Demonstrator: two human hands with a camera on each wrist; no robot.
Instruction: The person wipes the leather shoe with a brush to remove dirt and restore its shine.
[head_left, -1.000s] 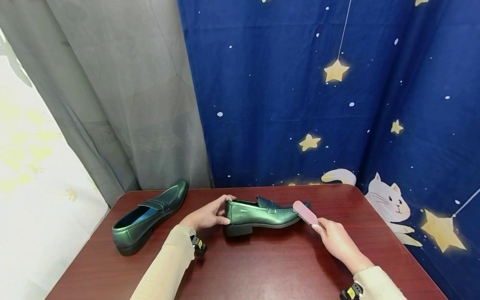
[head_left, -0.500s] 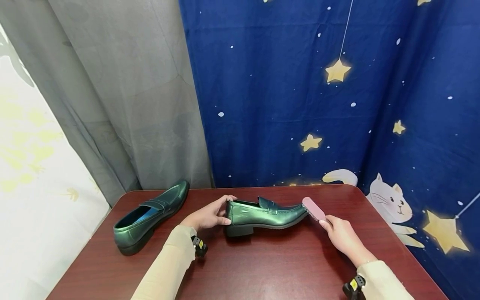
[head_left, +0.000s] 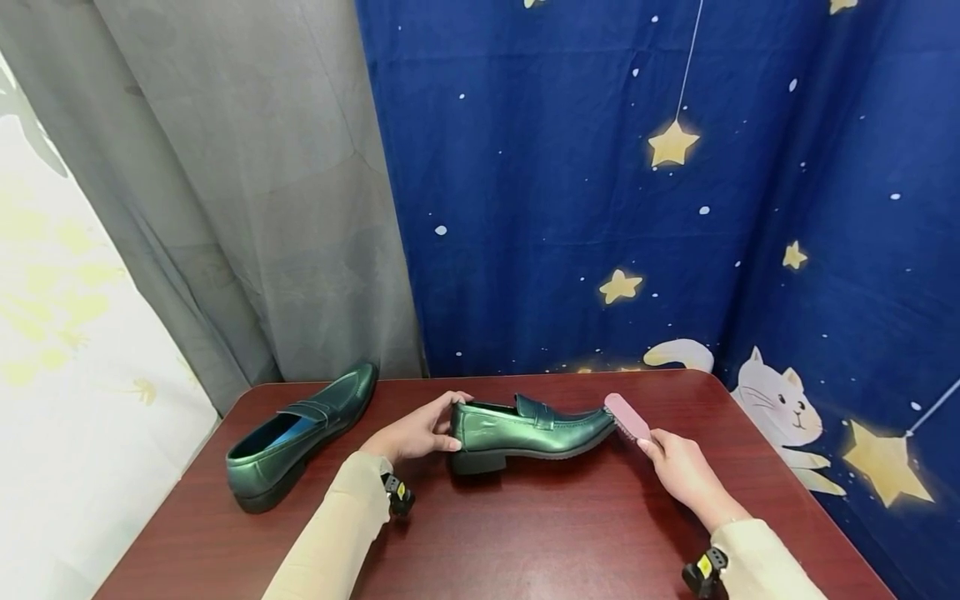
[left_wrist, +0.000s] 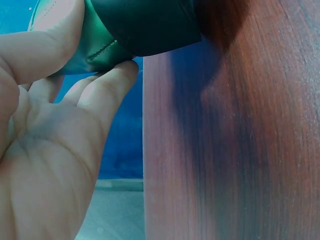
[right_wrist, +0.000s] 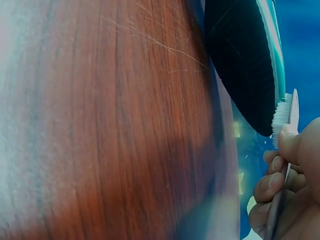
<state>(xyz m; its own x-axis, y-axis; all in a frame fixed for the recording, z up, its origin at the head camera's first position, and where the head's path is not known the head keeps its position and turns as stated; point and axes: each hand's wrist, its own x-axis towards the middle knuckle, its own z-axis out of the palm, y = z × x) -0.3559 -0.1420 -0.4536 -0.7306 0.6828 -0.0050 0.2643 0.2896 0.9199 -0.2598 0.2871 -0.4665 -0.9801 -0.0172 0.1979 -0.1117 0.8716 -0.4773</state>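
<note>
A shiny green loafer (head_left: pixel 498 428) points its toe to the right in the head view. My left hand (head_left: pixel 415 429) grips it by the heel, thumb on the near side and fingers behind; the left wrist view shows the thumb and fingers round the heel end. In my right hand (head_left: pixel 681 471) is a pink brush (head_left: pixel 628 417), held by its handle. Its white bristles (right_wrist: pixel 281 117) meet the tip of the loafer's toe in the right wrist view. The loafer's dark sole (right_wrist: pixel 240 65) faces that camera.
The matching green loafer (head_left: pixel 303 437) rests at the left of the reddish-brown wooden table (head_left: pixel 517 533), toe toward the back. A grey curtain (head_left: pixel 300 208) and a blue star-patterned curtain (head_left: pixel 540 208) hang behind the table.
The brush in my right hand has slid a little to the right, from over the toe to its very tip, then stayed there. My left hand and the gripped loafer have kept their place.
</note>
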